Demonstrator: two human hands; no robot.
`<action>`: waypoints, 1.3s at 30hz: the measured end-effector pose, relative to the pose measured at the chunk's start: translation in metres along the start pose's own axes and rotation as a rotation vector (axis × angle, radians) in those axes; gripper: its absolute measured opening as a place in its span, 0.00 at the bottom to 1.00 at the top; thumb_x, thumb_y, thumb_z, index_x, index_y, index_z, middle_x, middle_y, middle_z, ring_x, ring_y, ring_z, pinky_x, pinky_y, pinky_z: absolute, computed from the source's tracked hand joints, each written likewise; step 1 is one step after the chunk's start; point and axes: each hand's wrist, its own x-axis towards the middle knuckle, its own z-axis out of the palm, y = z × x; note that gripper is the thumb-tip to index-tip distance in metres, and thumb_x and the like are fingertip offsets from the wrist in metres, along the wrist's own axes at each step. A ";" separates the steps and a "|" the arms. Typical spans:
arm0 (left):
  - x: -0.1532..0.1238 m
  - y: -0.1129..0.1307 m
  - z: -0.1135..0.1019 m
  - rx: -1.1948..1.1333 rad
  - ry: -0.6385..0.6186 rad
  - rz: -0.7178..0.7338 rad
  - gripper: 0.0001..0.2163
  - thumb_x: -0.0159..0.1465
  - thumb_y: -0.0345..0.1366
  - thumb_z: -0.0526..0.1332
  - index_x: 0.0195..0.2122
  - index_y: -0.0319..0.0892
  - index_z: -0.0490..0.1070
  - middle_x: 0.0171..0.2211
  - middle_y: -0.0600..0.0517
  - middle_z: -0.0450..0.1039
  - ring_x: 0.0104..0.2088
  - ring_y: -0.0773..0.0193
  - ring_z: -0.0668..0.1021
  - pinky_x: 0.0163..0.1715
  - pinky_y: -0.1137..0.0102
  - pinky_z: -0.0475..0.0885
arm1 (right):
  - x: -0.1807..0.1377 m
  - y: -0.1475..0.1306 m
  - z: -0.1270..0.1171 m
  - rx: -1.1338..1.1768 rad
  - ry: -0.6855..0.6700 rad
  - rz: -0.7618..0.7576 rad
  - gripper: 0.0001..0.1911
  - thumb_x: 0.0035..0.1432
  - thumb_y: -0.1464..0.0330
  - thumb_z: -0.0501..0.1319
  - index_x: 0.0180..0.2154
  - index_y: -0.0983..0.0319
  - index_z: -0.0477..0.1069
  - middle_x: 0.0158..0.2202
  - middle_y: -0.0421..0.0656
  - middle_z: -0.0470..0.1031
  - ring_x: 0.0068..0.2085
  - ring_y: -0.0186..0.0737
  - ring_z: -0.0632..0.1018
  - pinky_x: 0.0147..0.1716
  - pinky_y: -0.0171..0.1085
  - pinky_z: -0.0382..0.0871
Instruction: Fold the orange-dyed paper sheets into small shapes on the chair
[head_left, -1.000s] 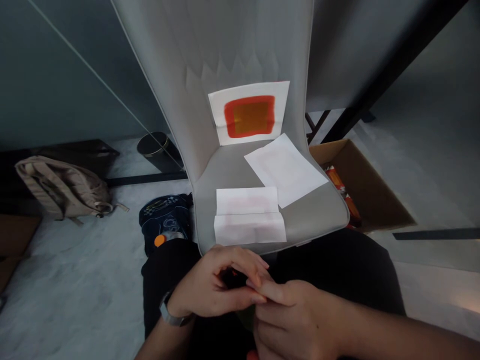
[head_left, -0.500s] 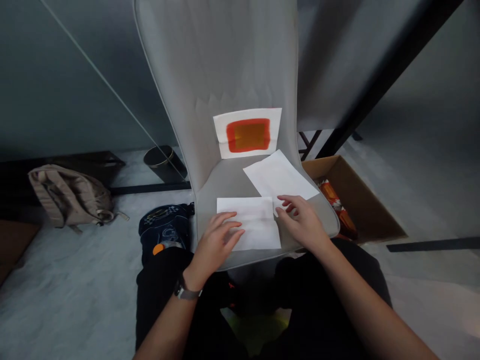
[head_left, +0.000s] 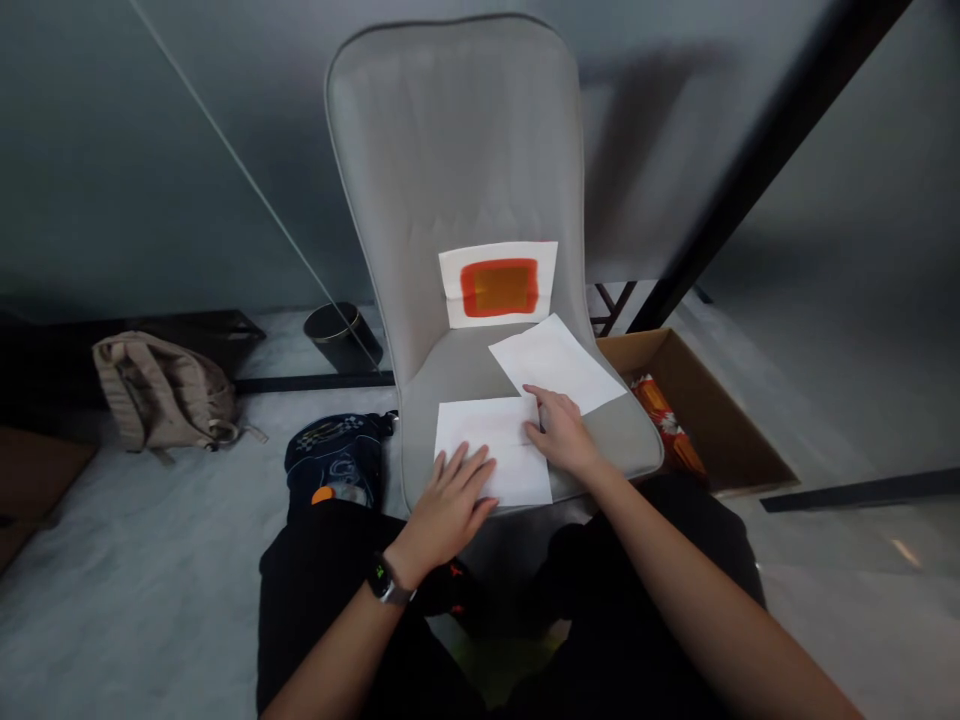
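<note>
My left hand [head_left: 450, 505] lies flat with spread fingers on the lower edge of a white paper sheet [head_left: 487, 450], which rests on the seat of a grey upholstered chair [head_left: 450, 150]. My right hand [head_left: 559, 432] touches that sheet's right edge with its fingertips, close to a second white sheet [head_left: 559, 365] lying at a slant behind it. A white card with an orange-red square [head_left: 499, 285] leans against the chair back. Neither hand holds anything.
A beige backpack [head_left: 161, 395], a black cylindrical bin [head_left: 343, 338] and a dark patterned bag [head_left: 337, 460] are left of the chair. To the right stands a cardboard box [head_left: 694, 410] holding orange packets. My black-clad knees are below the seat.
My hands have moved from the small dark object before my lap onto the paper. The lower sheet, earlier showing a fold, now lies flat. The view has tilted up and away from the chair.
</note>
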 end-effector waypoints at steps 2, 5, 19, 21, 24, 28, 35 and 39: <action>-0.001 -0.002 0.004 -0.013 0.010 0.001 0.24 0.76 0.45 0.55 0.70 0.46 0.60 0.73 0.47 0.57 0.74 0.46 0.56 0.69 0.41 0.57 | 0.004 0.002 0.005 0.016 0.028 -0.004 0.33 0.57 0.72 0.61 0.65 0.63 0.67 0.43 0.49 0.76 0.49 0.53 0.74 0.56 0.52 0.67; 0.000 -0.005 0.009 -0.034 0.079 -0.008 0.20 0.77 0.41 0.54 0.68 0.47 0.64 0.72 0.47 0.60 0.73 0.50 0.58 0.70 0.43 0.56 | 0.007 0.002 0.013 0.034 0.024 -0.030 0.25 0.57 0.73 0.61 0.57 0.62 0.76 0.40 0.48 0.75 0.46 0.52 0.75 0.54 0.51 0.68; 0.016 -0.010 0.021 -0.065 0.432 -0.089 0.12 0.70 0.26 0.60 0.50 0.44 0.78 0.53 0.45 0.76 0.57 0.51 0.75 0.57 0.53 0.72 | -0.022 -0.007 0.007 0.110 0.030 -0.277 0.21 0.62 0.77 0.56 0.51 0.58 0.79 0.44 0.48 0.79 0.47 0.47 0.78 0.51 0.49 0.74; 0.015 -0.005 0.023 -0.016 0.475 -0.156 0.11 0.69 0.27 0.62 0.51 0.43 0.77 0.52 0.42 0.73 0.54 0.50 0.75 0.54 0.52 0.74 | -0.028 -0.006 0.007 0.023 0.004 -0.343 0.19 0.63 0.76 0.58 0.52 0.58 0.79 0.50 0.49 0.79 0.52 0.49 0.77 0.55 0.52 0.72; 0.016 0.001 0.024 0.089 0.531 -0.204 0.18 0.68 0.27 0.63 0.58 0.43 0.75 0.58 0.38 0.68 0.58 0.45 0.73 0.57 0.48 0.72 | -0.034 -0.008 0.005 -0.080 -0.036 -0.390 0.18 0.66 0.73 0.59 0.54 0.59 0.78 0.58 0.50 0.76 0.58 0.50 0.76 0.61 0.55 0.67; 0.020 0.002 0.021 0.232 0.462 -0.142 0.32 0.65 0.23 0.63 0.69 0.50 0.65 0.72 0.40 0.54 0.73 0.32 0.52 0.66 0.35 0.59 | -0.040 -0.013 0.003 -0.156 -0.046 -0.390 0.19 0.68 0.72 0.58 0.58 0.58 0.75 0.63 0.49 0.73 0.64 0.49 0.73 0.66 0.58 0.61; 0.016 -0.009 0.017 0.203 0.304 -0.181 0.23 0.69 0.29 0.60 0.65 0.48 0.71 0.75 0.47 0.51 0.74 0.32 0.43 0.67 0.28 0.47 | -0.056 -0.018 0.002 -0.150 -0.125 -0.335 0.21 0.71 0.72 0.54 0.62 0.57 0.72 0.66 0.50 0.70 0.67 0.50 0.70 0.67 0.62 0.60; 0.013 -0.021 0.021 0.115 0.220 -0.154 0.22 0.75 0.35 0.54 0.69 0.45 0.64 0.73 0.43 0.56 0.74 0.41 0.54 0.70 0.38 0.53 | -0.063 -0.019 0.000 -0.135 -0.167 -0.314 0.22 0.74 0.68 0.54 0.65 0.55 0.68 0.68 0.49 0.67 0.70 0.49 0.66 0.70 0.63 0.53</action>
